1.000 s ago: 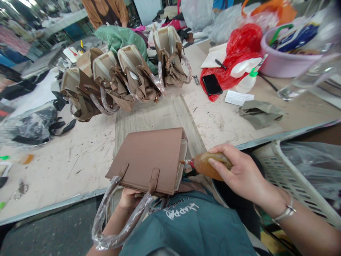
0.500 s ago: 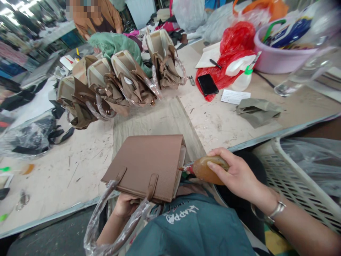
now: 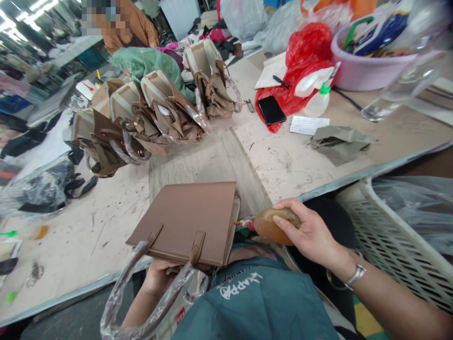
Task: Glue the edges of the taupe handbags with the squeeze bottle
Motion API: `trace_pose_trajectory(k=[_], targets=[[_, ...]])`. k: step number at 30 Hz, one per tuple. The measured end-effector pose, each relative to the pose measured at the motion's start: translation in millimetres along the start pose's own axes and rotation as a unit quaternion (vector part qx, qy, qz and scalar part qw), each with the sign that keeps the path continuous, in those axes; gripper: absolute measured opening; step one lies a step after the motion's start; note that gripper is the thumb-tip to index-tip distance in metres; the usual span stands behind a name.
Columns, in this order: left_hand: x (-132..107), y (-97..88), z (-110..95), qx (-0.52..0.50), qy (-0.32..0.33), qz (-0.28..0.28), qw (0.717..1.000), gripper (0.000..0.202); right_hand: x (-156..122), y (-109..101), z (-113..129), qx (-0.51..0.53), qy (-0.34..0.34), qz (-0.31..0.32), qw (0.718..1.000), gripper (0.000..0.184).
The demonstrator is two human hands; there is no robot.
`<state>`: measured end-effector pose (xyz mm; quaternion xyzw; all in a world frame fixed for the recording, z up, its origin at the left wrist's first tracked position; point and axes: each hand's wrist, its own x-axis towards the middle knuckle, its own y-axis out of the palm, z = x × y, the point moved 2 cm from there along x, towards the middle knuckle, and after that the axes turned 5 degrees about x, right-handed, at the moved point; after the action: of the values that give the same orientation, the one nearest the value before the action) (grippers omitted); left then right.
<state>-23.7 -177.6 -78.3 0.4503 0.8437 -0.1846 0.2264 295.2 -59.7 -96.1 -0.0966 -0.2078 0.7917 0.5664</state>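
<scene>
A brown handbag (image 3: pixel 187 217) lies tilted across the table's front edge, with its plastic-wrapped handle (image 3: pixel 122 278) hanging toward me. My left hand (image 3: pixel 161 275) grips the bag from beneath, at its near edge; most of the fingers are hidden by it. In my right hand (image 3: pixel 304 226) is a squeeze bottle (image 3: pixel 272 225) of amber liquid, held sideways with the fingers wrapped round it. Its thin reddish nozzle points left at the bag's right side edge. Whether the tip touches the bag I cannot tell.
Several similar unfinished bags (image 3: pixel 170 108) stand in a row farther back. On the right are a phone (image 3: pixel 271 110), a white bottle with green cap (image 3: pixel 318 101), a purple basin (image 3: pixel 371 73) and a plastic crate (image 3: pixel 392 245). A person (image 3: pixel 132 26) is behind the table.
The view has shifted a little. The handbag and both hands appear slightly farther left, and the bottle's nozzle stays at the bag's side edge. Both grips look the same.
</scene>
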Motion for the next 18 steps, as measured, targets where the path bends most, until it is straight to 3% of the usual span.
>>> trace_pose_trajectory(k=[8, 18], targets=[[6.4, -8.2, -2.6, 0.152, -0.016, -0.005, 0.988, 0.018, 16.5, 5.4, -14.8, 0.013, -0.003, -0.076, 0.997, 0.012], [11.2, -13.1, -3.3, 0.218, -0.028, 0.028, 0.975, 0.012, -1.7, 21.8, -16.0, 0.097, 0.074, 0.044, 0.992, 0.013]])
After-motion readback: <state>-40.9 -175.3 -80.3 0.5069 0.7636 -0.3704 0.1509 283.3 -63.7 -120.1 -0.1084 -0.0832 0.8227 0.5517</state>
